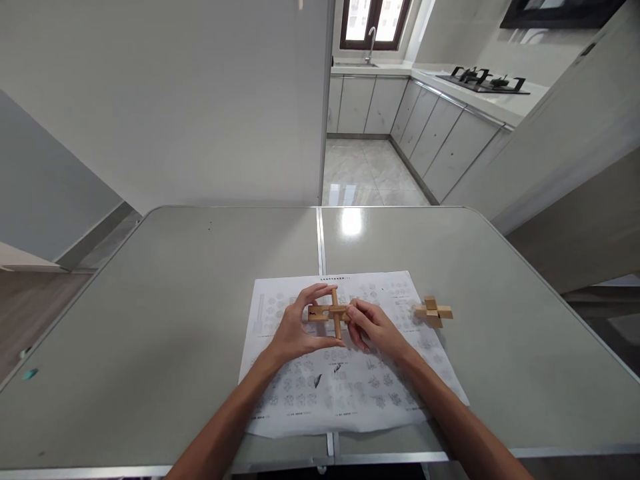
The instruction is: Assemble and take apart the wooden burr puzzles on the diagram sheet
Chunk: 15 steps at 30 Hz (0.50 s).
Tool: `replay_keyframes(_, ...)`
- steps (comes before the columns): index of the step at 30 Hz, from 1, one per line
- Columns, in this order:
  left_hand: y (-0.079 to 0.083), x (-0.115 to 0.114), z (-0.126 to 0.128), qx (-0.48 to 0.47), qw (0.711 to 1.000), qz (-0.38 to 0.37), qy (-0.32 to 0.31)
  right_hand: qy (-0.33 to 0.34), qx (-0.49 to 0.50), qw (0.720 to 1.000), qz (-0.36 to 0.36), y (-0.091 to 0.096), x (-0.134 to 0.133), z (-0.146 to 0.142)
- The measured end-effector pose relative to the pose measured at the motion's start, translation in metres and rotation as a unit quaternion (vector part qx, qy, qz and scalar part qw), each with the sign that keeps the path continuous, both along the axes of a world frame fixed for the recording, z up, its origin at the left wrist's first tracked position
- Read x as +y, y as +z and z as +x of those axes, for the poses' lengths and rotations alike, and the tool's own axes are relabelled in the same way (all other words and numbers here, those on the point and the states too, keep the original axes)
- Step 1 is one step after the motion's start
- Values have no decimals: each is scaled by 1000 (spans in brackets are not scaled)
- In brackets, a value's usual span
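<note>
Both hands hold a wooden cross-shaped puzzle piece assembly (pixel 332 311) just above a printed paper sheet (pixel 350 387). My left hand (pixel 296 330) curls around its left side, thumb below and fingers above. My right hand (pixel 373 327) pinches its right end with fingers closed. A second, smaller interlocked wooden puzzle (pixel 433 311) lies on the sheet's right edge, a short way right of my right hand, untouched.
The sheet lies on a grey folding table (pixel 165 320) with a metal seam down its middle. A small teal object (pixel 30 374) sits near the table's left edge. Beyond the table a white wall panel (pixel 200 100) and a kitchen with counters (pixel 450 127).
</note>
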<state>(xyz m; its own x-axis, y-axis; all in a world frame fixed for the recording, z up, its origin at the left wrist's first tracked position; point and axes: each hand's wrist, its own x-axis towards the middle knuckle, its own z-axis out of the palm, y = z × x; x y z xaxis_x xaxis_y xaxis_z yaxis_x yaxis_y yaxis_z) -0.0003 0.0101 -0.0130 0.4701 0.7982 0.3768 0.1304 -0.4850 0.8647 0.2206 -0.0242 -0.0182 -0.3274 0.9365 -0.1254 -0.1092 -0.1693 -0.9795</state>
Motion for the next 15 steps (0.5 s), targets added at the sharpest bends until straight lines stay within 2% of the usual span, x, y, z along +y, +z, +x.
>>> replay_keyframes(5, 0, 0, 1, -12, 999, -34, -24, -1, 12, 1000, -3, -2, -1, 1)
replay_keyframes(10, 0, 2, 2, -23, 999, -20, -23, -11, 36, 999, -12, -2, -1, 2)
replay_keyframes(15, 1, 0, 3, -53, 996, -63, -30, -22, 29, 999, -24, 2, -1, 2)
